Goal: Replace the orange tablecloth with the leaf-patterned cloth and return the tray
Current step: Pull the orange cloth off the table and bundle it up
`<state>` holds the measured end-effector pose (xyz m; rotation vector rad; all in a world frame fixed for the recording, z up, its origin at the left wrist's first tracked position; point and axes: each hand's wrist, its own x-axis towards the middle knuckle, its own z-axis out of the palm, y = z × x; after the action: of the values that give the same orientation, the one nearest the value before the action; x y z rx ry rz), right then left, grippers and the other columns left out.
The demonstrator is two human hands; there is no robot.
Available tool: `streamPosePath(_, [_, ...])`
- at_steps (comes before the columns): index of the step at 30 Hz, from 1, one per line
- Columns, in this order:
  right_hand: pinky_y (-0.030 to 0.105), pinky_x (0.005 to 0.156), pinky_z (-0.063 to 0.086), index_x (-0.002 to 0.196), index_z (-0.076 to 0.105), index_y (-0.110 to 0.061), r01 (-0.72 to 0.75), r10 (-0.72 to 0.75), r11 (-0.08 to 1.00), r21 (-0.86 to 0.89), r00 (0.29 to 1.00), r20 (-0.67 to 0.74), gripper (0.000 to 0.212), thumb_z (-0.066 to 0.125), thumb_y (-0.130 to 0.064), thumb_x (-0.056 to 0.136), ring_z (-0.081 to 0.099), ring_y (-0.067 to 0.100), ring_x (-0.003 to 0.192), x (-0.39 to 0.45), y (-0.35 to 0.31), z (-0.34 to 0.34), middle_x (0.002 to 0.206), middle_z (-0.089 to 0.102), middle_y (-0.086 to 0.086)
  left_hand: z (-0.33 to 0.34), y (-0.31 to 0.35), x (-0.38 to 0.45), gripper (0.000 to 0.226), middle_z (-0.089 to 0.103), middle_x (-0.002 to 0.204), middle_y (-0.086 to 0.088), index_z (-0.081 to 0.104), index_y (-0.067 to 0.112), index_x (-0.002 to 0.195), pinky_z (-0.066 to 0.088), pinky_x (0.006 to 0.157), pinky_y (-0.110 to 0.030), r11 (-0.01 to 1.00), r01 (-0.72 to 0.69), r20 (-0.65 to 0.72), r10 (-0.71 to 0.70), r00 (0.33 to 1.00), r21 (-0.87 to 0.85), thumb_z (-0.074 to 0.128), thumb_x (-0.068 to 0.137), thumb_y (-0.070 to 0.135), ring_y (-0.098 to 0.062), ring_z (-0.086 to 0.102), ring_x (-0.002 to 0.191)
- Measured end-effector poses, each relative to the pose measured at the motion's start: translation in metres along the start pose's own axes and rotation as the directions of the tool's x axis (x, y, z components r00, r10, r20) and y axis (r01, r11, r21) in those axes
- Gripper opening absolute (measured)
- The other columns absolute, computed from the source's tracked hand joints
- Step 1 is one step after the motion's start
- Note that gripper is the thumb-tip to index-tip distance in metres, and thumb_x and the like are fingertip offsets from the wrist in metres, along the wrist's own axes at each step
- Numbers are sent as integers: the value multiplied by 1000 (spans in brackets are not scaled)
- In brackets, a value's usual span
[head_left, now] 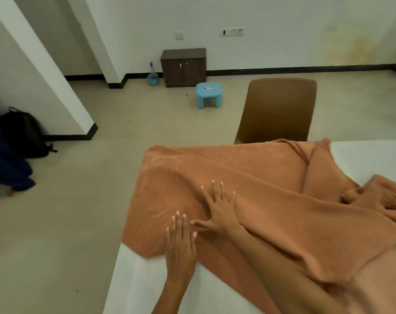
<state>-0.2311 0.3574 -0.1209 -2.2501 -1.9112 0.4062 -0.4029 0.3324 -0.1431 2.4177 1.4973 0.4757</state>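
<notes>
- Orange cloth (249, 196) on the white table (138, 282), rumpled, lying askew across the near left corner and bunched in folds toward the right edge of view.
- Bare white tabletop showing at the near left and again at the far right, beyond the cloth.
- Left hand (181, 248) flat on the cloth near its lower left edge, fingers straight and close together, palm down, gripping nothing.
- Right hand (219, 209) flat on the cloth just above and right of the left, fingers spread wide, thumb reaching toward the left hand's fingertips, gripping nothing.
- Both forearms coming up from the bottom of view, the right one crossing over the cloth.
- No leaf-patterned cloth or tray in view.
- Brown chair (278, 109) standing at the far side of the table, its back rising behind the cloth's far edge.
- Blue stool (208, 95) on the floor, left of the chair and well apart from the table.
- Dark cabinet (183, 67) against the far wall, just behind the stool.
- Small blue pot (152, 78) with a brush handle just left of the cabinet.
- Black bag (25, 132) on the floor at the far left, against the wall.
- Dark blue fabric (4, 164) at the left edge, beside the bag; cannot tell what it belongs to.
</notes>
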Motion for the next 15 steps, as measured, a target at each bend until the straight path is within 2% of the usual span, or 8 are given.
streamPosePath(2, [64,106,-10,147,-12,-36,34,-32,999,-31,998,63,120,20,-98,49,-27,33,139,14,2,10,153,-27,7,4,-12,15,61,24,152,-11,34,4,143,16,113,-40,1000,23,-25,-23,999,-17,15,101,44,-23,23,141])
streamPosePath(3, [64,106,-9,146,-12,-37,34,-29,998,-50,996,84,118,14,-98,49,-23,33,140,19,5,17,154,-24,7,6,-16,24,62,22,153,-10,31,5,145,15,114,-40,999,32,-35,-33,999,-23,16,100,46,-23,21,142])
streamPosePath(4, [64,107,-5,147,-6,-37,22,-17,997,-68,997,77,113,10,-97,53,-15,33,143,22,8,25,156,-15,6,8,-21,34,63,20,154,-10,29,5,146,14,114,-39,999,33,-44,-34,998,-26,18,99,47,-22,19,143])
streamPosePath(6, [65,106,13,148,18,-32,-13,15,998,-58,999,39,93,10,-87,73,15,30,144,26,10,34,157,15,5,11,-31,56,65,16,156,-10,24,6,147,13,115,-40,1000,8,-57,-9,998,-22,24,97,48,-22,15,144])
streamPosePath(8, [63,101,29,140,42,-28,-36,36,999,-14,999,-20,71,13,-70,89,37,25,135,29,11,39,148,38,1,18,-41,78,67,13,157,-11,21,6,148,11,116,-40,1000,-23,-54,22,998,-10,24,97,49,-22,12,145])
streamPosePath(10, [57,98,41,131,54,-27,-22,24,1000,20,993,-119,54,22,-53,97,47,21,128,30,14,43,139,50,-4,24,-48,97,69,12,157,-11,19,7,149,9,117,-40,999,-51,-34,51,998,-1,23,96,52,-22,11,145])
streamPosePath(13, [41,98,46,127,59,-26,34,-16,998,59,960,-280,41,37,-25,92,50,14,125,29,21,50,133,55,-8,31,-46,124,72,12,157,-11,19,9,150,7,117,-41,989,-148,2,148,989,9,24,95,56,-23,10,146])
streamPosePath(15, [32,98,46,125,60,-26,63,-32,995,79,937,-347,40,41,-20,90,52,9,121,25,24,52,129,58,-8,36,-42,139,72,10,158,-9,16,12,150,6,117,-41,972,-235,42,234,971,14,20,95,58,-22,7,146])
